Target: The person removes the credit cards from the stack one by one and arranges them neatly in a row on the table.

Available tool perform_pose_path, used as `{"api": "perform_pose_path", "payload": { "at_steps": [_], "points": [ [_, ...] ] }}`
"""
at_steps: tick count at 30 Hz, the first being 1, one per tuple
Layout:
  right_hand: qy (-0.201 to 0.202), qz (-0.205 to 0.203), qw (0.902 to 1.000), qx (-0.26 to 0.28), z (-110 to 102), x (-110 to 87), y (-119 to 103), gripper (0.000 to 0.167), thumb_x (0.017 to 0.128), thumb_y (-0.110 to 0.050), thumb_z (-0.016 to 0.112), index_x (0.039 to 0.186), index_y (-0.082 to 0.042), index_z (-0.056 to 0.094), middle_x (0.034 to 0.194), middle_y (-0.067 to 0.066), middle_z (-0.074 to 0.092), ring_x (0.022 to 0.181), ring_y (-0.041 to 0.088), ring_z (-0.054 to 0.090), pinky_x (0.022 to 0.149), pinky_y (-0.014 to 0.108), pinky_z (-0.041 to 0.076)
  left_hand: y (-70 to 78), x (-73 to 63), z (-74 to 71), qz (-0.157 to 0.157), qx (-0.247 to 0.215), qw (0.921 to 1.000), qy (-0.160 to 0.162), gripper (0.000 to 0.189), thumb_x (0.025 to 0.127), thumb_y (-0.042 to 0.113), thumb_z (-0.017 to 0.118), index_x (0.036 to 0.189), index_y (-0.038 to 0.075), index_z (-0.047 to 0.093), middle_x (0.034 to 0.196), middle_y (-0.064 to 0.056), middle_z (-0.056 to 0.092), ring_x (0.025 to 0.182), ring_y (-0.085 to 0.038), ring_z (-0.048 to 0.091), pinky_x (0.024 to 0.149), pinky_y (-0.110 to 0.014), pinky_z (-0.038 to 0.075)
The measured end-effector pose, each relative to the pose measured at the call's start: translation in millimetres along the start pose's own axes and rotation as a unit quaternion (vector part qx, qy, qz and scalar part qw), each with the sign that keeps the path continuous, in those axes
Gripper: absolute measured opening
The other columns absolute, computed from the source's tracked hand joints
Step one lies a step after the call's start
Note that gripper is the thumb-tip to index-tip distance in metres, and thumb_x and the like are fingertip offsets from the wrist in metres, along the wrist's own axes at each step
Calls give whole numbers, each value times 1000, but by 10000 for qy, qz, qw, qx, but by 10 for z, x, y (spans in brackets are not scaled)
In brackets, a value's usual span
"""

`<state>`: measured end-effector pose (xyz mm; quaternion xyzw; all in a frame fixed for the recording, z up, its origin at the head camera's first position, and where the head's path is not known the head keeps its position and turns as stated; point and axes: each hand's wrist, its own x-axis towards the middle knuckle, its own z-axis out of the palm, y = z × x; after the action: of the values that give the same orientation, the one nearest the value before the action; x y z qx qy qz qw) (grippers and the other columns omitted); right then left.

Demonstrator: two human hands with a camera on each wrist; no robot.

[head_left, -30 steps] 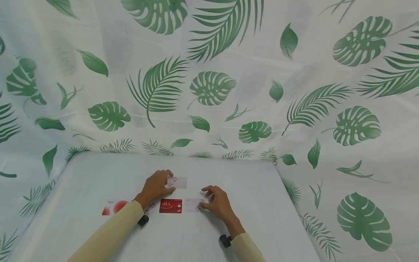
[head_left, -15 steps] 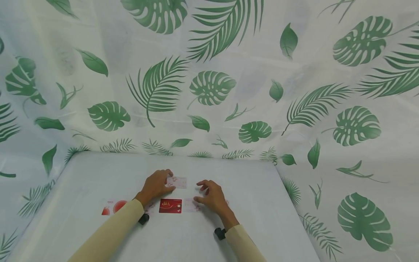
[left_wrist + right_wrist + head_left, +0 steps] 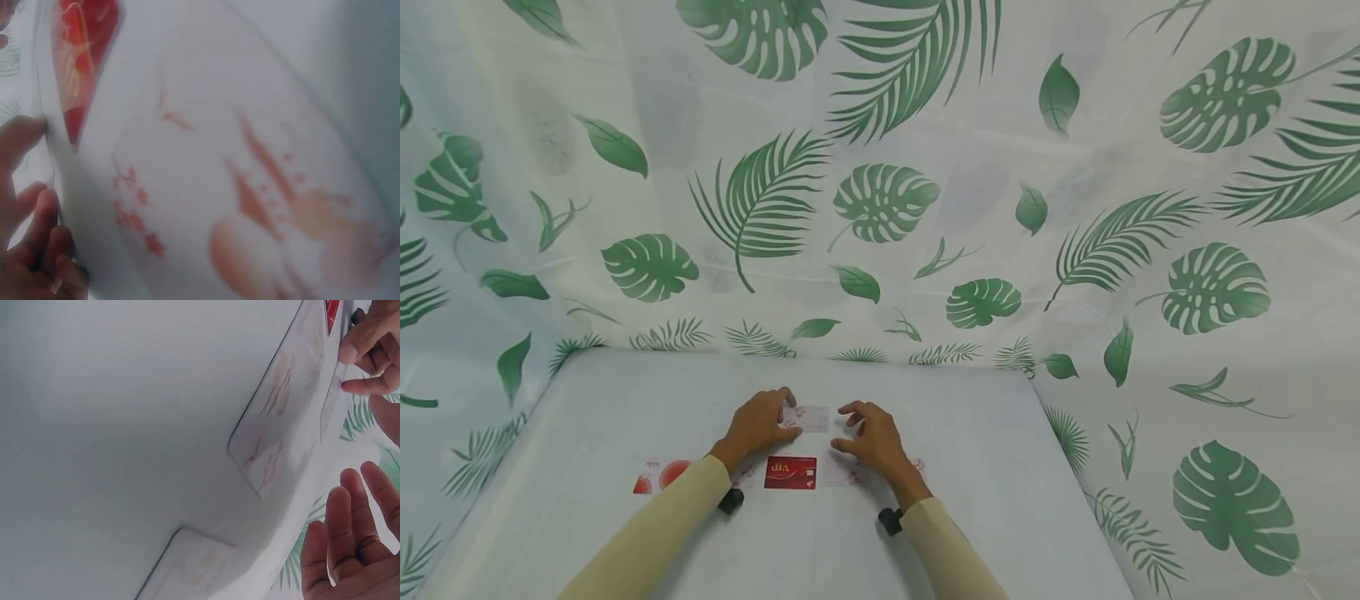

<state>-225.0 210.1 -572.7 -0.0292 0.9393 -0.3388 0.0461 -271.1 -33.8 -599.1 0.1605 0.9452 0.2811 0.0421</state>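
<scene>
My left hand [image 3: 758, 425] spans the left end of a pale floral card [image 3: 808, 419], thumb at its near edge and a finger at its far edge. Just off that card's right end is my right hand [image 3: 872, 439], fingers loosely bent and holding nothing. Below them a red VIP card [image 3: 790, 472] lies beside another pale card [image 3: 837, 471], partly under the right hand. A further pale card [image 3: 919, 468] peeks out past the right wrist. In the left wrist view, a blurred pale card with reddish print [image 3: 250, 206] fills the foreground.
A white-and-red card [image 3: 655, 475] lies left in the row, partly covered by the left sleeve [image 3: 662, 525]. Beside it, a pale card [image 3: 745, 478] shows behind the left wrist. Leaf-patterned sheeting [image 3: 880, 300] encloses the white table [image 3: 1000, 500] at back and sides.
My right hand has moved left and away from me, from the lower row toward the upper card's right end. My left hand and the cards have stayed in place.
</scene>
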Motion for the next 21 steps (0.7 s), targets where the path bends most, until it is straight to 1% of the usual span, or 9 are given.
{"api": "perform_pose_path", "payload": {
  "at_steps": [4,8,14,19,21],
  "points": [
    [-33,-34,10000,-10,33,40,-48,51,85,-32,91,131,-24,70,109,0,70,95,16,60,83,32,54,13,23,-11,-136,-41,9998,-135,52,87,37,88,127,13,65,85,0,58,80,-17,53,72,-34,44],
    [-69,-208,9997,-73,75,91,-99,52,85,-31,92,131,-23,70,110,1,70,94,16,60,85,33,52,32,33,-46,-288,-94,9992,-268,50,87,35,88,126,13,65,86,0,59,78,-17,53,71,-33,43],
    [-93,-274,9994,-197,134,170,-153,52,84,-31,92,131,-23,70,108,0,69,91,14,58,84,33,51,50,34,-83,-292,-240,9986,-373,49,87,31,89,123,11,64,86,-2,60,76,-19,54,70,-35,43],
    [-135,-322,9990,-262,147,222,-215,53,86,-29,91,133,-22,69,109,0,69,93,14,59,87,33,52,26,71,-57,-283,-218,9986,-383,49,86,30,90,122,13,63,85,-2,61,75,-18,54,68,-34,43],
    [-140,-378,9987,-298,152,246,-233,54,86,-28,91,134,-21,69,110,2,69,94,15,59,89,35,53,17,83,-46,-285,-223,9987,-369,49,86,30,90,122,13,63,84,-1,61,74,-18,54,68,-34,43]
  ]
}}
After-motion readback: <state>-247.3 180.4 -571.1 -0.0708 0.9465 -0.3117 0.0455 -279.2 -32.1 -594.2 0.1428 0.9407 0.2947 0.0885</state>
